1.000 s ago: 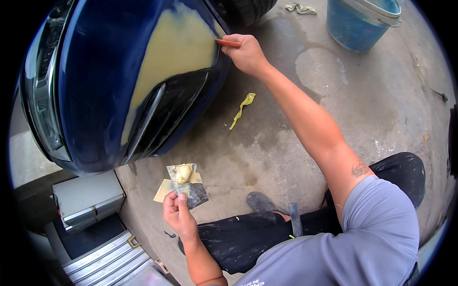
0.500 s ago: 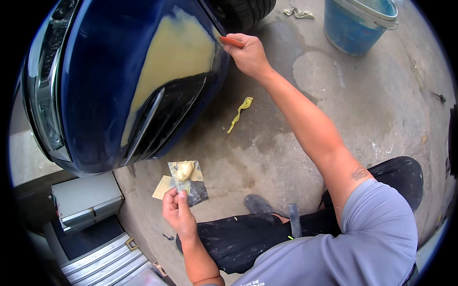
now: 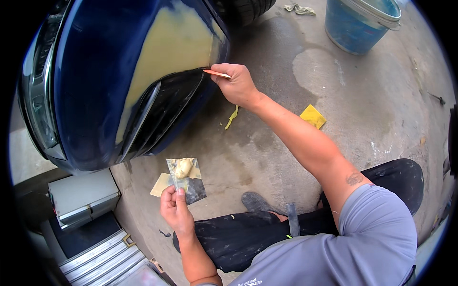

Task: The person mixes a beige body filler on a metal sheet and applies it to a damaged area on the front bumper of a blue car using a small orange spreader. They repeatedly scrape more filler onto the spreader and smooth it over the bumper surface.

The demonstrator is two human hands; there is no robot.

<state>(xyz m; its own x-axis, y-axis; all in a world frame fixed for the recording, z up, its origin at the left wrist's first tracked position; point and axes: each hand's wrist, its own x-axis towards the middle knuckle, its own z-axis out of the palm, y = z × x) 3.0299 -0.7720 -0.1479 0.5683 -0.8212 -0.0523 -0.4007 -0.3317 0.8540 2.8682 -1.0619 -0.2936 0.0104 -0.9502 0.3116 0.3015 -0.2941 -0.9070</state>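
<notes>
In my right hand I grip a flat orange-red putty spreader, its edge at the lower corner of a filler patch beside a black vent. The beige patch covers part of a dark blue car bumper. My left hand is lower down, apart from the car, pinching a small clear plate that carries a lump of beige putty. A beige square piece and a dark grey one show at the same grip.
A blue bucket stands at the far right, near a crumpled rag and a tyre. On the concrete lie a yellow strip and a yellow square. A grey box and a ribbed metal platform are lower left.
My right hand has moved the spreader down and left along the bumper edge, from the patch's upper right to its lower corner. The yellow square now shows past my arm.
</notes>
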